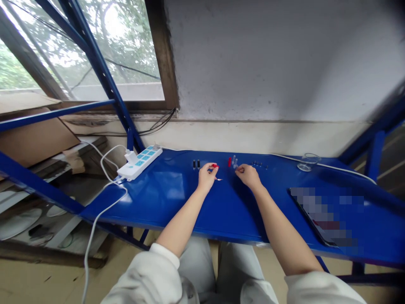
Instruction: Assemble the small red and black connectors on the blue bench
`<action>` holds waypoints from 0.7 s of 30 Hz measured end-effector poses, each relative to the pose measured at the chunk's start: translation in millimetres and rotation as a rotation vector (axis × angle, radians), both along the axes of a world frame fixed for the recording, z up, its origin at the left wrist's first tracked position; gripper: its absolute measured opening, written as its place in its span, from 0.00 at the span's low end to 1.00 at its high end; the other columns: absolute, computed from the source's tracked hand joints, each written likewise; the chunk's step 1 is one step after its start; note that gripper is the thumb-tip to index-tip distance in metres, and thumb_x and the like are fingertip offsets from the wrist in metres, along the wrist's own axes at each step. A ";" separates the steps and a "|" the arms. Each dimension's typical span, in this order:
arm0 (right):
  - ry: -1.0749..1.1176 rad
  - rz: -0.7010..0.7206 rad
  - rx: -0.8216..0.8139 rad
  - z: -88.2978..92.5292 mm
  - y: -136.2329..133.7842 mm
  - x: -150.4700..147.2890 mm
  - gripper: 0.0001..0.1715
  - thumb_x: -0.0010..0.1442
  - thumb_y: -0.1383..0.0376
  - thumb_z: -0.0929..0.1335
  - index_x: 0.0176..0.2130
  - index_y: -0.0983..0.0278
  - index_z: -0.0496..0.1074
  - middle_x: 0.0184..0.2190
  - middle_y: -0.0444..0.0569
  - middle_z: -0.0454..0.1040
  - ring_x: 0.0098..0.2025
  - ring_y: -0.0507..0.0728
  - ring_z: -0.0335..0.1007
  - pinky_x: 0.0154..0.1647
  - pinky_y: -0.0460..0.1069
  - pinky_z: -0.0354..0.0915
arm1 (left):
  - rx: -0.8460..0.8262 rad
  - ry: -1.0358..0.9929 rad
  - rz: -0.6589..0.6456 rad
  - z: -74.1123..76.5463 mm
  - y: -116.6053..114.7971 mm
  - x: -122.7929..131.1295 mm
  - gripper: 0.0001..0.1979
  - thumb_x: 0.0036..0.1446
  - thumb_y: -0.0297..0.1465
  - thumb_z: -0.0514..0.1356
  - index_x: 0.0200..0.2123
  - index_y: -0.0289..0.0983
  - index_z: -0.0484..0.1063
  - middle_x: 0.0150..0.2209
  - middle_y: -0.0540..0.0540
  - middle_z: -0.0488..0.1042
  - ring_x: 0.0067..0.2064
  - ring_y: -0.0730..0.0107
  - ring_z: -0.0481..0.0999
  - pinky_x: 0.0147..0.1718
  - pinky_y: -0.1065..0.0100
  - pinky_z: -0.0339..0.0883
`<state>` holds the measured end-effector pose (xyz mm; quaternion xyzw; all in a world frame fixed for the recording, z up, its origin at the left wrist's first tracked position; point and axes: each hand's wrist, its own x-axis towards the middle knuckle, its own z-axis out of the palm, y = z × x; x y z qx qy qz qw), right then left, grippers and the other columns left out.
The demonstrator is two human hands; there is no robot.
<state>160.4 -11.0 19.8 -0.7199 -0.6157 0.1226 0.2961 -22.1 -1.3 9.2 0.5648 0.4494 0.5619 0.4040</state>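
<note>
My left hand (pixel 206 177) is closed around a small red cap-like piece (pixel 215 165) above the blue table (pixel 158 194). A thin pinkish scrap (pixel 219 180) shows just below its fingertips. My right hand (pixel 249 175) has its fingers pinched beside the clear tubes (pixel 233 160); what they hold, if anything, is too small to make out. A red tube (pixel 229 161) stands left of the clear ones. Two black-topped small tubes (pixel 196 164) stand to the left of my left hand. Several tiny dark pieces (pixel 257 164) lie behind my right hand.
A white power strip (pixel 141 163) with a plug and cables sits at the table's left end. At the right lie a partly blurred flat dark-edged object (pixel 316 217) and a clear round container (pixel 304 166). Blue metal posts (pixel 126 114) frame the table before the wall.
</note>
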 end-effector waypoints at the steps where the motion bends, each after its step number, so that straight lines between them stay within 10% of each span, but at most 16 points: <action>1: 0.009 -0.016 0.005 -1.5 0.8 -0.2 0.07 0.48 0.65 0.66 0.31 0.63 0.71 0.29 0.49 0.74 0.34 0.55 0.69 0.28 0.45 0.57 | 0.001 0.007 -0.004 -0.4 0.0 0.2 0.11 0.48 0.31 0.59 0.36 0.34 0.70 0.30 0.48 0.71 0.17 0.84 0.65 0.17 0.76 0.61; 21: -0.069 -0.093 0.034 -17.9 15.1 -3.6 0.10 0.51 0.61 0.64 0.33 0.62 0.72 0.29 0.48 0.75 0.33 0.55 0.70 0.28 0.45 0.56 | -0.014 0.054 -0.069 -6.8 0.1 9.4 0.11 0.45 0.34 0.61 0.31 0.33 0.72 0.24 0.49 0.69 0.22 0.78 0.66 0.21 0.74 0.64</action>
